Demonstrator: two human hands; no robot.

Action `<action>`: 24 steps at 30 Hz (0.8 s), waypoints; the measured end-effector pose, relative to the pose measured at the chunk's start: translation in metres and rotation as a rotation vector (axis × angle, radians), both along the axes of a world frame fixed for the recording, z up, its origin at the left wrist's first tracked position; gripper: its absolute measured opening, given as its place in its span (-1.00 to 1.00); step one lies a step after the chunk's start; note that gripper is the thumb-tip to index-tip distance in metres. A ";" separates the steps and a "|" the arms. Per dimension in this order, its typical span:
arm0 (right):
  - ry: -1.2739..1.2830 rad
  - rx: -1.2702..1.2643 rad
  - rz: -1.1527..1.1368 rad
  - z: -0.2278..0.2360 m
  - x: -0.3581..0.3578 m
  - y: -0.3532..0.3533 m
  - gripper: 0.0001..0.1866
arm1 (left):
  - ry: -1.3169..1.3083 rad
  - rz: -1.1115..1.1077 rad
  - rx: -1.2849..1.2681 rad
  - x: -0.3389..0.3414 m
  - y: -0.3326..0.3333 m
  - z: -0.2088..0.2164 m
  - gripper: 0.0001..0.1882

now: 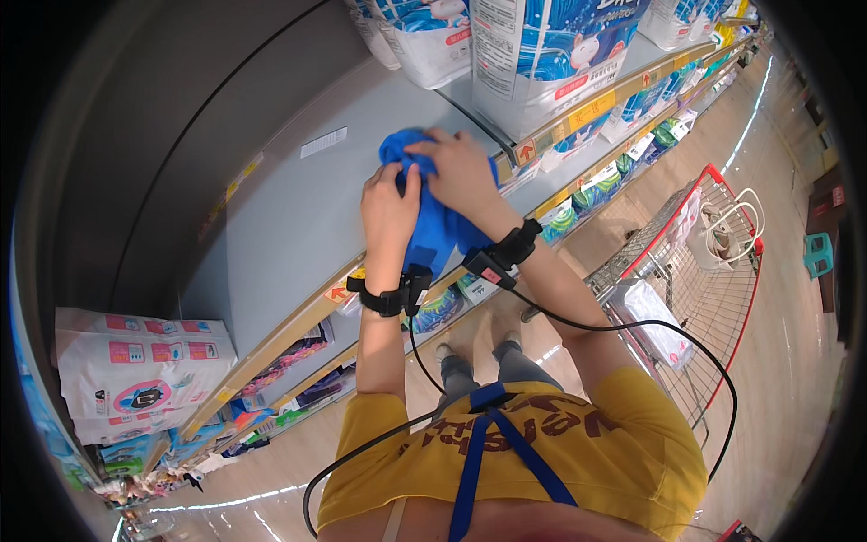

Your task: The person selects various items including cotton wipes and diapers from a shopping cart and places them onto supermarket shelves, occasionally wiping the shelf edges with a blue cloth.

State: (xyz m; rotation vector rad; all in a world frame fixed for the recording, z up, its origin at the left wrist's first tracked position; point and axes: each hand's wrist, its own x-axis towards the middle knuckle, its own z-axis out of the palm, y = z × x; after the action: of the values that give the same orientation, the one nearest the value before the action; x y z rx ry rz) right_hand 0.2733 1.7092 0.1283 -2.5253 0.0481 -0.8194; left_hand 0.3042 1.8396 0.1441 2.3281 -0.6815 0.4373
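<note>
A bright blue cloth [432,237] is bunched on the grey shelf [302,194] and hangs over its front edge. My left hand [390,206] grips the cloth from its left side, thumb and fingers closed at the bunched top. On the right, my right hand [459,176] lies over the cloth with bent fingers gathered into its folds, close to the left fingertips. The right fingers are slightly blurred. Folds hide part of what both hands pinch. Black straps with small boxes and cables circle both wrists.
Large white-and-blue packages [551,54] stand beyond my hands on the right. A white-and-pink package [144,375] sits at the shelf's left end. Lower shelves hold more packs. A red-rimmed shopping cart [713,280] with a white bag [722,235] stands at right, near a teal stool [818,256].
</note>
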 end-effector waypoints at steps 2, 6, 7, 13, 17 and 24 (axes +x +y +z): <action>-0.134 -0.041 -0.117 0.012 -0.006 -0.024 -0.57 | 0.068 -0.125 -0.059 0.001 -0.018 -0.002 -0.63; -0.155 -0.144 -0.111 0.002 -0.007 -0.048 -0.55 | -0.073 -0.200 -0.022 0.003 -0.047 -0.018 -0.72; -0.094 -0.159 -0.163 0.001 -0.007 -0.043 -0.53 | -0.167 -0.186 0.036 0.004 -0.046 -0.021 -0.73; 0.050 -0.140 -0.061 0.001 -0.006 -0.016 -0.55 | -0.119 -0.152 0.054 -0.009 0.006 -0.024 -0.70; -0.073 -0.013 0.155 -0.004 -0.009 0.010 -0.52 | -0.066 -0.096 0.073 -0.026 0.049 -0.023 -0.65; -0.366 0.745 0.179 0.013 -0.069 0.027 -0.43 | 0.098 -0.433 -0.464 -0.053 0.061 -0.010 -0.05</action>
State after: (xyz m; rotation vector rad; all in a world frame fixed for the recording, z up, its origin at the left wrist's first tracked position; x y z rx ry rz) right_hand 0.2046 1.7360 0.1414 -1.6410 0.0031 -0.9566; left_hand 0.2509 1.9010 0.1339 1.6979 -0.9000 0.2465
